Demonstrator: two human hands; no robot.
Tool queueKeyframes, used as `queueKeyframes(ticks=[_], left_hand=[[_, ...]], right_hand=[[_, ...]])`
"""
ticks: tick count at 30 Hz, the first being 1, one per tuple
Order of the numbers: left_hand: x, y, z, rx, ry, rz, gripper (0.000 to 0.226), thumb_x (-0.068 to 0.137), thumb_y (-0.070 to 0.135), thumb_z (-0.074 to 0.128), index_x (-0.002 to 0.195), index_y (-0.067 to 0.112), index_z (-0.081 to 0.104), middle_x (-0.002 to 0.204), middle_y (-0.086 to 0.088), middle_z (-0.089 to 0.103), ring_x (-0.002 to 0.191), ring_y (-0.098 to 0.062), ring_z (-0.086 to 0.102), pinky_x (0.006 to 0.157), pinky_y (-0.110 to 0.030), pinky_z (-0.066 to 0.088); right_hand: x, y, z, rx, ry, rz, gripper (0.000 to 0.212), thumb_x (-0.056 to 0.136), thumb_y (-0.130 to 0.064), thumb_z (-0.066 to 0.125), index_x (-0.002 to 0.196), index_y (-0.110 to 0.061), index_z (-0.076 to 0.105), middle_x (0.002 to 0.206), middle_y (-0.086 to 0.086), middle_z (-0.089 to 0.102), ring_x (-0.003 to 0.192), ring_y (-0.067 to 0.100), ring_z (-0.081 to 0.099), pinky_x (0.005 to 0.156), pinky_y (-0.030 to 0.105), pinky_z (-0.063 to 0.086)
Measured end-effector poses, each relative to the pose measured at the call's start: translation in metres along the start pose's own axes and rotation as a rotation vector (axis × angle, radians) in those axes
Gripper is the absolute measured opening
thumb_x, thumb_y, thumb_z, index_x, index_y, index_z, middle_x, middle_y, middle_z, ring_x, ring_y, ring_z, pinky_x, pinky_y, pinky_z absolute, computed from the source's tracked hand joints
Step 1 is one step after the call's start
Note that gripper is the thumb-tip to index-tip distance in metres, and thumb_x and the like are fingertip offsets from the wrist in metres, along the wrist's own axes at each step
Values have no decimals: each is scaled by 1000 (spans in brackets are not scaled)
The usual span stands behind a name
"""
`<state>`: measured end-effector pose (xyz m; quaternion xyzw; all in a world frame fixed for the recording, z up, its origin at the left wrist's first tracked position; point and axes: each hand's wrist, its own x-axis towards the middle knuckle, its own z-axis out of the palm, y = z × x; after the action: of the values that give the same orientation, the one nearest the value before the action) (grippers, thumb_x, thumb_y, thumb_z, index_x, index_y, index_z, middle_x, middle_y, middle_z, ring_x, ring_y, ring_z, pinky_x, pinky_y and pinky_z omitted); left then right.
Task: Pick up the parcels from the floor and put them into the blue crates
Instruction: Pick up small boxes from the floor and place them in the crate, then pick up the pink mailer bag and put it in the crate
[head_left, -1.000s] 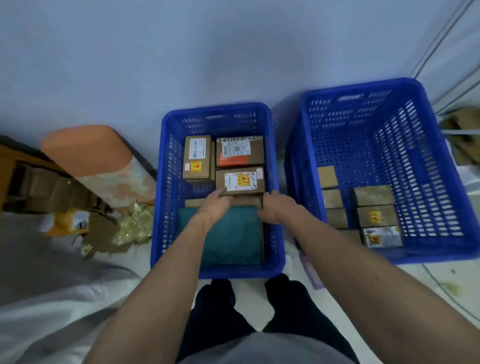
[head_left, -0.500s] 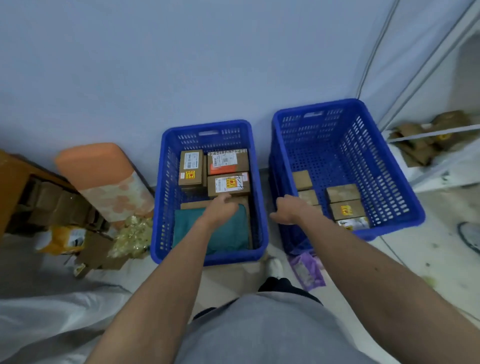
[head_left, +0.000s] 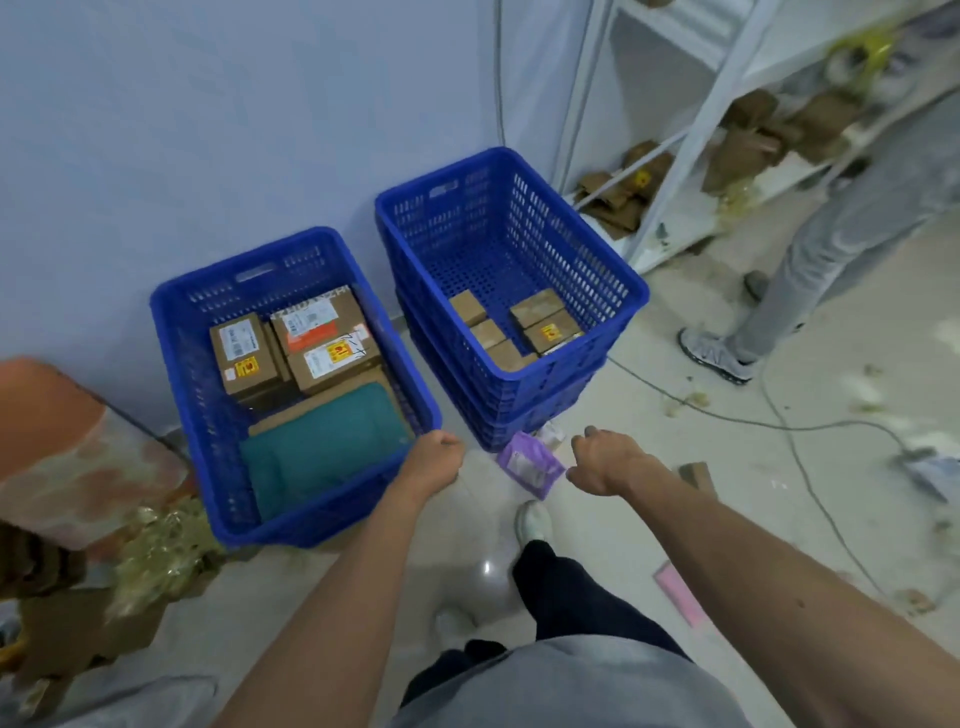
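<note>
Since the fingers of both hands hang loosely curled and hold nothing, the left hand (head_left: 434, 460) by the left blue crate's (head_left: 291, 512) near corner and the right hand (head_left: 605, 460) opposite, the likely next parcel is the purple pouch (head_left: 530, 465) on the floor between them. Pinch one edge and lay it flat beside the cardboard boxes (head_left: 545, 322) in the right blue crate (head_left: 571, 234).
</note>
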<state>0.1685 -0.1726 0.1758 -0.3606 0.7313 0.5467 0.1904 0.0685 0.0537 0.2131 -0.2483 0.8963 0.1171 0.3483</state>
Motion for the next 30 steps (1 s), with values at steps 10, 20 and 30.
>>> queueKeyframes(ticks=[10, 20, 30], left_hand=[[-7, 50, 120, 162, -125, 34, 31, 73, 38, 50, 85, 16, 68, 91, -9, 74, 93, -27, 70, 91, -43, 55], [-6, 119, 311, 376, -274, 37, 20, 66, 28, 48, 69, 13, 61, 70, -6, 61, 72, -23, 58, 74, -40, 54], [-18, 159, 426, 582, -402, 50, 15, 92, 20, 52, 83, 15, 63, 89, -4, 71, 83, -21, 67, 77, -29, 49]], right_hand=[[-47, 123, 67, 205, -14, 190, 53, 96, -43, 42, 136, -8, 47, 136, 14, 48, 124, 32, 51, 101, 39, 41], [-92, 308, 161, 448, -16, 331, 45, 96, -41, 48, 126, -8, 54, 131, 15, 55, 118, 31, 57, 96, 34, 45], [-120, 400, 224, 600, -132, 461, 46, 98, -37, 42, 133, -8, 50, 137, 15, 49, 126, 30, 50, 101, 34, 39]])
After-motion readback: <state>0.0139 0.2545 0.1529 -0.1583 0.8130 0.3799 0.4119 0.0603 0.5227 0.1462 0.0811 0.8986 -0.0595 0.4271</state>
